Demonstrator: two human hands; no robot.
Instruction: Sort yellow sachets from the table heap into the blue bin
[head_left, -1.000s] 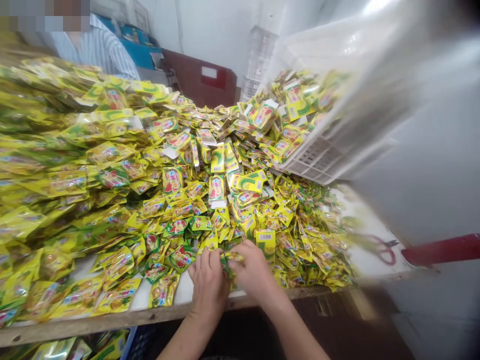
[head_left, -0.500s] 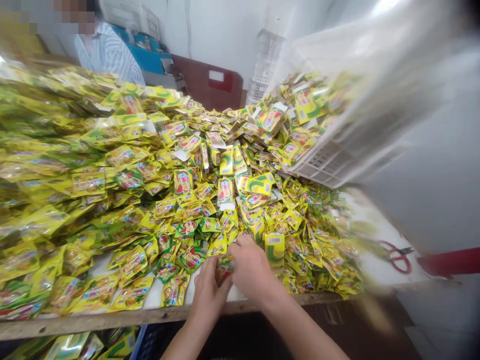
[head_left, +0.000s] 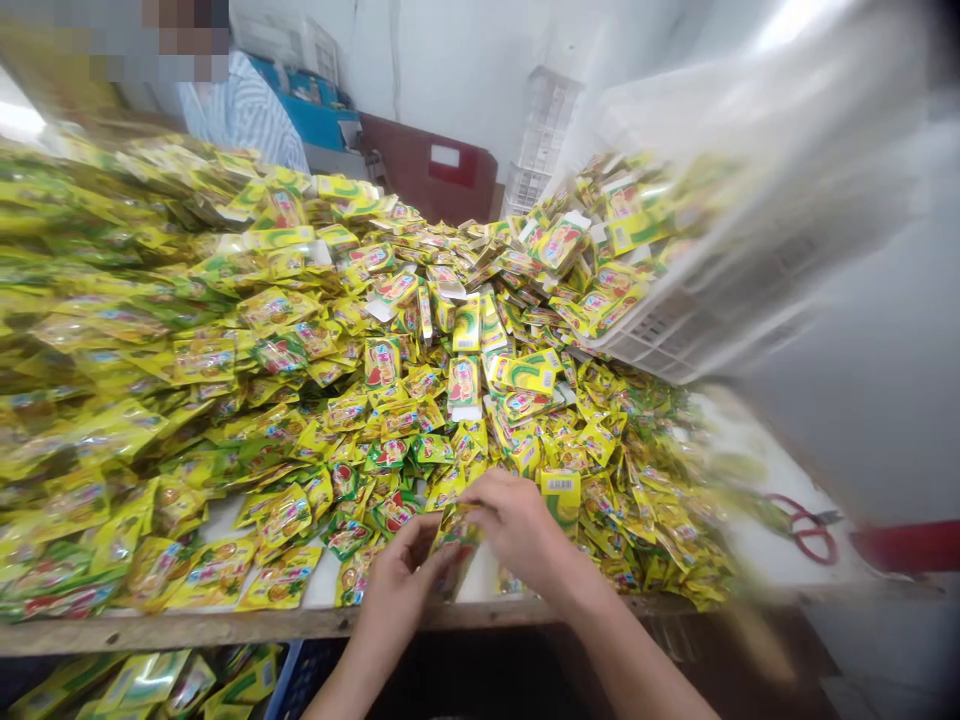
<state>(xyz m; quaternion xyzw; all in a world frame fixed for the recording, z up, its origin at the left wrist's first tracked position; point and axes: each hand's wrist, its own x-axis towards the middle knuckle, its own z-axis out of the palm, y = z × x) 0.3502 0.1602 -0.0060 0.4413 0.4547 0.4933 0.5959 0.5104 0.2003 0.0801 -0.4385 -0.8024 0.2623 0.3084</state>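
Observation:
My left hand (head_left: 401, 590) and my right hand (head_left: 521, 525) meet at the table's near edge, both closed on a small stack of yellow-green sachets (head_left: 454, 545) held between them. A great heap of the same yellow sachets (head_left: 225, 340) covers the table in front of them. A flat yellow carton with a barcode (head_left: 560, 493) lies just right of my right hand. More folded cartons (head_left: 465, 325) lie in the middle of the heap.
A white plastic crate (head_left: 675, 330), tipped and full of cartons, rests at the right. Red-handled scissors (head_left: 806, 525) lie on the white table top (head_left: 750, 500) at far right. A person in a striped shirt (head_left: 247, 115) sits across the table. More sachets (head_left: 150, 680) sit below the wooden front edge.
My hands have lifted slightly with the sachets, the left one pulling back toward me past the table edge. The view has shifted a little left and down.

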